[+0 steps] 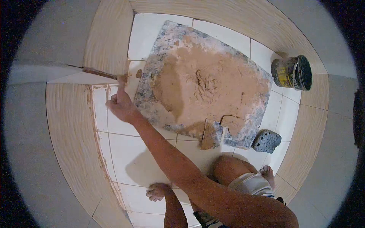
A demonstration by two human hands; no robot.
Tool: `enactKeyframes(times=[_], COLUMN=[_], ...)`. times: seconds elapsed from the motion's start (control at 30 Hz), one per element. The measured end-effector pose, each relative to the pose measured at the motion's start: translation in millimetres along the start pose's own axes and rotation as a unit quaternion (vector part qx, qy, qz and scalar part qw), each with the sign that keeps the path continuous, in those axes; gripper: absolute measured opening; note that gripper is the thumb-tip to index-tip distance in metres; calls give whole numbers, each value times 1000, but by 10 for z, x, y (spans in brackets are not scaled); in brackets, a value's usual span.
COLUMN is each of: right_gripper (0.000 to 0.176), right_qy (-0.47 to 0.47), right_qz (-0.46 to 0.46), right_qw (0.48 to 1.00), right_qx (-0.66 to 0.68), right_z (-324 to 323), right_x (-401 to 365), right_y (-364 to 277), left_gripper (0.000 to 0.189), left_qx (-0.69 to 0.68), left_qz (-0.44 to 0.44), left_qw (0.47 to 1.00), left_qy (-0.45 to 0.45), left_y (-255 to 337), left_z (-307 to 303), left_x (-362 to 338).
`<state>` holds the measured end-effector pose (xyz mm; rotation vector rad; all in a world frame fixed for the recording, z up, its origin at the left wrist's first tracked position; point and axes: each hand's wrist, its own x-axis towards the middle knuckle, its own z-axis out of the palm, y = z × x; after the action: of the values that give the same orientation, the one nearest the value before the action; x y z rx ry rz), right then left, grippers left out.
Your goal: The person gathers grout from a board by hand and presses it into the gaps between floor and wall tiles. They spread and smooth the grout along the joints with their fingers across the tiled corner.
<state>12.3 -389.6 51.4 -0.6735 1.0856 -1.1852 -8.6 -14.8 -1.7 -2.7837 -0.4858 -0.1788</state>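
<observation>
My right hand reaches across to the left side. Its index finger is stretched out to a brown-smeared wall corner, its other fingers look curled, and no tool shows in it. Low in the view, what appears to be my left hand rests on the white tiled floor with curled fingers. Right of my right hand lies a stained board spread with wet brown mortar. A flat trowel lies at its near edge, its blade smeared with mortar.
A dirty black bucket with yellow marks stands at the far right. A grey pitted block sits beside the board's right corner. Wood-patterned tiles border the floor, with brown smears along the left joint. My bent knee is near the trowel.
</observation>
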Motion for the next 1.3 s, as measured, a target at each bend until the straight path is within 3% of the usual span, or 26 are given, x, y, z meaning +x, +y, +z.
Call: enactKeyframes(times=[0.13,0.2,0.33,0.67,0.73,0.77,0.87,0.9,0.93,1.0,1.03,1.1,1.17,1.3], right_gripper=[64,59,67,92,90,88,86,82,78,78,78,83,84,86], right_qy=[-44,47,110,-92,-109,-129,-125,-97,-27,47,41,-3,-26,-75], right_qz=[-22,-12,2,1,-9,-20,-34,-2,9,-44,-44,-33,-39,14], right_qw=[998,999,994,991,989,986,990,992,982,955,955,909,892,879], right_qx=[35,23,-22,-102,-100,-99,-60,-81,-185,-290,-289,-415,-449,-471], right_z=[-30,-159,-243,103,123,115,70,7,12,-107,-153,-194,-177,-141], right_x=[50,136,199,151,27,-59,-212,-193,-87,27,106,279,397,323], right_y=[-19,140,250,-328,-536,-643,-752,-701,-487,-300,-339,-415,-241,-551], left_gripper=[29,26,26,28,29,30,31,32,32,32,33,33,33,34], left_qx=[92,136,49,140,155,76,90,56,23,30,-21,-71,-8,-7], left_qz=[78,112,63,122,129,68,104,114,124,113,71,24,90,82], left_qw=[989,977,997,982,979,994,990,992,992,993,997,997,996,997], left_qy=[82,121,24,34,35,36,24,15,5,3,3,2,5,0], left_y=[-48,-62,-120,-100,-98,-86,-138,-155,-177,-140,-107,-108,-100,-129], left_z=[9,29,219,75,111,143,94,76,70,68,48,29,18,112], left_x=[-26,-24,98,27,39,46,49,50,52,52,44,40,25,60])
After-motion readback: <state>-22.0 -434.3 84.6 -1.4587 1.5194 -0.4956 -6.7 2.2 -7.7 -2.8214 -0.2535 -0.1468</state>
